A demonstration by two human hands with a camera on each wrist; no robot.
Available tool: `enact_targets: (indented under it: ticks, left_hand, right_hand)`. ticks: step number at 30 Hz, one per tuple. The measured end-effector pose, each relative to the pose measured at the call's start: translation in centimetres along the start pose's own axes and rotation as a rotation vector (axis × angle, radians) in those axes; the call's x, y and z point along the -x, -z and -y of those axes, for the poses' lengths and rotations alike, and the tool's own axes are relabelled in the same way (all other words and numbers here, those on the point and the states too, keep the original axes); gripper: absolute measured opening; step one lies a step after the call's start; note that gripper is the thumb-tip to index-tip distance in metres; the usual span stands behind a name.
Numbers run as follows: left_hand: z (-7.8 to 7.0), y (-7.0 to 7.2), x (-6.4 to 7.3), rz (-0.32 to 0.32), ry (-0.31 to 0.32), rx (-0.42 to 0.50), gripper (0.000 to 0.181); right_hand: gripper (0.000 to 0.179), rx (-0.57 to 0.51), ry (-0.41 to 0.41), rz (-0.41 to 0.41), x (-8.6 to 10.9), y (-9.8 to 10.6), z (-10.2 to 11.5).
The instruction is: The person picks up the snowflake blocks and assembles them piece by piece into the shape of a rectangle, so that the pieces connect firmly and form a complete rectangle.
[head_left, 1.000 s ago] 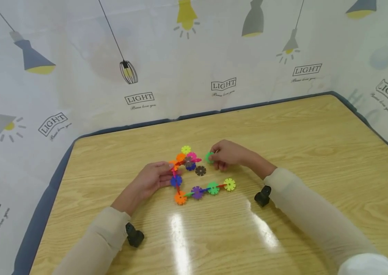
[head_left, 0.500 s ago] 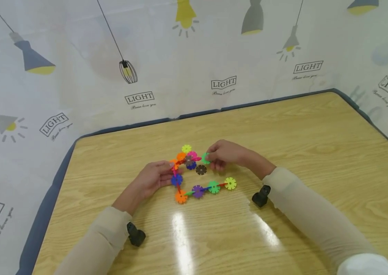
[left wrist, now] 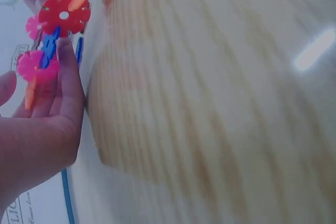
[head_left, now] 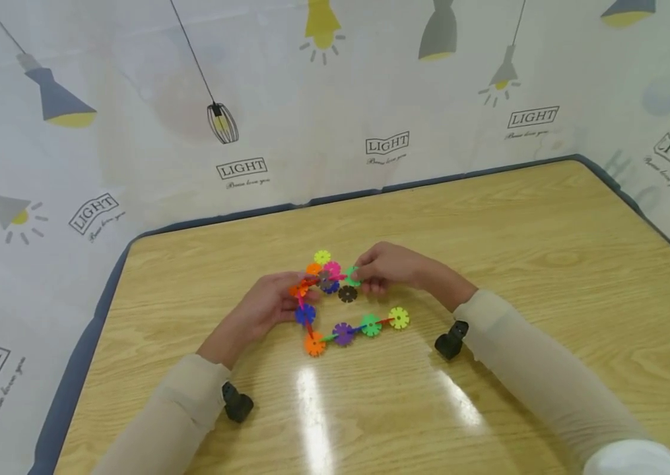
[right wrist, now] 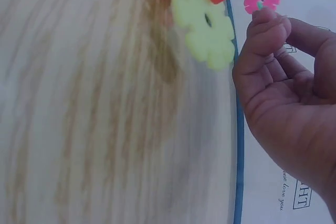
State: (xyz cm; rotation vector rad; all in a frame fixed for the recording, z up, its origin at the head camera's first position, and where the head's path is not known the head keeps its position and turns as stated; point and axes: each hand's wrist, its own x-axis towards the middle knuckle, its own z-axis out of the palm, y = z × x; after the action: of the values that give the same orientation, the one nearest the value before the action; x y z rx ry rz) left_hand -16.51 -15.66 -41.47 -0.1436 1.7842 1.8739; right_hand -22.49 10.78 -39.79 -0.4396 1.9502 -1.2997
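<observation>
A chain of slotted plastic discs bends into a U on the table, its near row showing a purple disc and ending in a yellow disc. My left hand grips the chain at its far left corner, thumb over an orange disc. In the left wrist view, fingers lie under a pink disc close to a red disc. My right hand pinches a green disc right at the pink far end of the chain. Its fingertips partly hide the green disc.
Loose discs lie about the far row: a yellow one behind it and a dark brown one inside the U. Dark cameras sit on both wrists. A printed curtain stands behind the wooden table.
My right hand has brought the green disc left to the chain's pink end. The left thumb and fingers have shifted further over the corner, and the orange disc there has tilted.
</observation>
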Motion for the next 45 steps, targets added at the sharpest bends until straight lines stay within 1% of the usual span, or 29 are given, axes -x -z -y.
enact_targets:
  ticks: [2,5,10,12,17,20,23,27,29,32,33,35,36,39,42,45]
  left_hand:
    - [-0.3,-0.6,-0.2,-0.005,-0.022,-0.024,0.038]
    - [-0.7,-1.6,-0.5,-0.023,-0.048,-0.020,0.032]
    - [-1.0,-2.6,-0.7,-0.076,-0.060,0.012,0.025]
    - [-1.0,-2.9,-0.6,-0.096,-0.066,0.017,0.024]
    - [-1.1,-3.5,-0.3,-0.140,-0.074,0.015,0.024]
    - [-1.1,-3.6,-0.3,-0.143,-0.066,0.011,0.024]
    - [-1.1,-3.6,-0.3,-0.123,-0.072,-0.002,0.024]
    - [-1.4,-3.4,-0.2,-0.092,-0.097,-0.014,0.024]
    - [-1.5,-3.3,-0.1,-0.096,-0.105,-0.012,0.024]
    - [-1.7,-2.9,0.1,-0.126,-0.098,-0.009,0.026]
    - [-1.8,-2.8,0.2,-0.138,-0.099,-0.013,0.027]
    - [-1.9,-2.5,0.5,-0.156,-0.099,-0.030,0.029]
    - [-2.0,-2.3,0.6,-0.164,-0.095,-0.040,0.029]
    - [-2.1,-1.9,0.9,-0.178,-0.088,-0.088,0.030]
    - [-2.1,-1.5,1.3,-0.205,-0.082,-0.163,0.029]
    - [-2.1,-1.0,1.5,-0.221,-0.092,-0.243,0.029]
  right_hand:
    - [0.025,-0.024,0.001,-0.009,0.1,0.0,0.1]
    - [0.027,-0.061,0.006,-0.023,0.0,0.0,0.2]
    - [0.025,-0.095,0.009,-0.052,0.2,-0.2,0.4]
    - [0.024,-0.099,0.010,-0.061,0.3,-0.3,0.6]
    - [0.024,-0.068,0.018,-0.069,0.5,-0.6,1.3]
    - [0.026,-0.053,0.006,-0.058,0.6,-0.6,1.4]
    - [0.028,-0.051,0.003,-0.048,0.7,-0.4,1.3]
    - [0.026,-0.054,0.030,-0.037,0.9,0.1,0.9]
    - [0.026,-0.051,0.040,-0.023,1.0,0.4,0.6]
    - [0.021,-0.023,0.023,-0.018,1.0,0.6,0.2]
    - [0.025,-0.005,0.014,-0.023,1.0,0.6,0.1]
    - [0.043,0.037,-0.001,-0.035,0.8,0.5,-0.1]
    - [0.051,0.056,-0.008,-0.042,0.7,0.3,-0.1]
    - [0.051,0.125,-0.006,-0.042,0.2,-0.1,-0.3]
    - [0.044,0.190,0.001,-0.035,-0.3,-0.7,-0.4]
    - [0.035,0.266,0.007,-0.038,-0.7,-1.4,-0.4]
